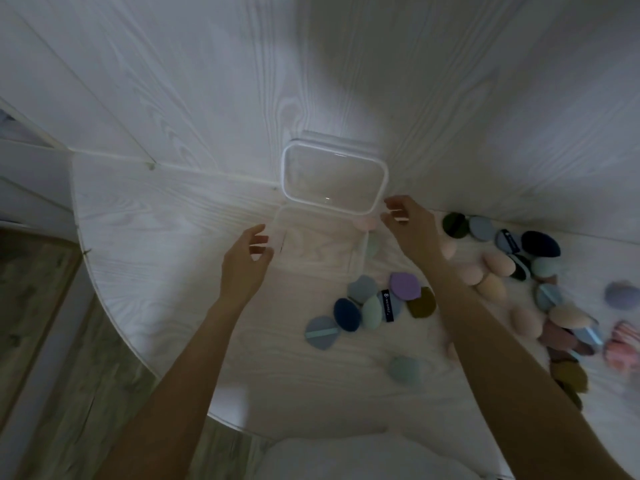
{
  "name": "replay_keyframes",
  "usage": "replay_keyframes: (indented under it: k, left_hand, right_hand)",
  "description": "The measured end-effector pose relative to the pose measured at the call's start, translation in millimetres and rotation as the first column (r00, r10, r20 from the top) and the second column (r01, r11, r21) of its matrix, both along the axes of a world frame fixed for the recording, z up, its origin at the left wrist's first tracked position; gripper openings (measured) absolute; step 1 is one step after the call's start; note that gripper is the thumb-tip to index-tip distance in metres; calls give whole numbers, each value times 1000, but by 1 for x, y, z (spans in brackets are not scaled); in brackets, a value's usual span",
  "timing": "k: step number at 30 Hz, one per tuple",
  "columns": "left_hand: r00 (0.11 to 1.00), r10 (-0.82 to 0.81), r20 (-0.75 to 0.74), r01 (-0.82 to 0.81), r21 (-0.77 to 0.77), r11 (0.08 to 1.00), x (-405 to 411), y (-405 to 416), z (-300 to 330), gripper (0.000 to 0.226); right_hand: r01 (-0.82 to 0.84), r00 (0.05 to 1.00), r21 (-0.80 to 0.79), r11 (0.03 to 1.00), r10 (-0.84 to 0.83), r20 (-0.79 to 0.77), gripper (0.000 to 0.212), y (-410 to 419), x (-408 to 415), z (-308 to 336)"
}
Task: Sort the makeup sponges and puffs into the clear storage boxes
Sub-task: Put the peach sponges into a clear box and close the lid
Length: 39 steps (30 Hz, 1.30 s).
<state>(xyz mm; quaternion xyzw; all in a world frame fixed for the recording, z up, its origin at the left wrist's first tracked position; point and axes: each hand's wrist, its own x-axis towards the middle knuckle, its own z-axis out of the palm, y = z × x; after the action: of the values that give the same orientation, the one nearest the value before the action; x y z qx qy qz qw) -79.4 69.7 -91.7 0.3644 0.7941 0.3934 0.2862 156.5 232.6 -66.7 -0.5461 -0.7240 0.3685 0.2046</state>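
A clear box [318, 251] is flanked on the bench [166, 237] by both hands, left [244, 263] and right [407, 225], fingers loosely spread, nothing gripped. Its lid [334, 176] lies behind; sponges [381, 303] are scattered right.

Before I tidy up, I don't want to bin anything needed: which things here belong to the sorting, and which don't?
Job: clear box, its lid, puffs, sponges.
Not job: white table, wooden floor.
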Motion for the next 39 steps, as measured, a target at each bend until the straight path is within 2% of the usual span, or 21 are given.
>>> replay_keyframes:
  k: [3,8,10,13,16,19,22,25,27,29,31,33,39]
  left_hand:
    - [1000,-8,-26,8,0,1000,1,-1,-1,33]
    - [996,44,-78,-43,10,999,2,-1,-1,31]
    - [995,59,-85,-58,11,998,3,1,-1,31]
    - [994,84,-70,-82,29,996,9,6,-1,32]
    - [997,69,-30,-68,48,997,18,13,-1,33]
    - [997,78,21,-79,56,995,22,13,-2,33]
    - [984,107,142,-115,43,992,18,10,0,34]
    - [978,74,195,-81,30,996,16,6,1,37]
    - [974,63,220,-74,43,996,15,6,1,36]
    - [971,55,232,-70,60,996,14,8,0,37]
    - [972,44,231,-62,71,996,13,10,-2,38]
    - [974,36,224,-55,80,995,13,11,-3,39]
    - [965,46,257,-71,90,993,14,12,-1,35]
  right_hand:
    - [-107,983,15,994,104,149,29,1,-6,-16]
    - [-78,964,-85,993,97,247,28,8,-26,-30]
    - [-25,973,-102,995,47,224,29,7,-23,-32]
    - [131,985,-86,988,-120,125,37,-2,-5,-25]
    - [208,976,18,978,-208,56,48,-19,16,-4]
    - [103,994,75,992,-100,-40,42,-42,5,22]
    - [-143,985,76,987,150,-82,32,-55,-38,25]
    - [-387,921,59,920,383,64,26,-57,-77,7]
    - [-488,861,56,871,470,193,23,-51,-93,-3]
    - [-533,825,-8,846,522,216,25,-44,-102,-9]
    - [-556,809,-89,827,562,171,29,-40,-106,-11]
    - [-577,794,-99,811,585,162,30,-39,-109,-14]
    - [-504,856,-84,860,510,84,20,-42,-110,-25]
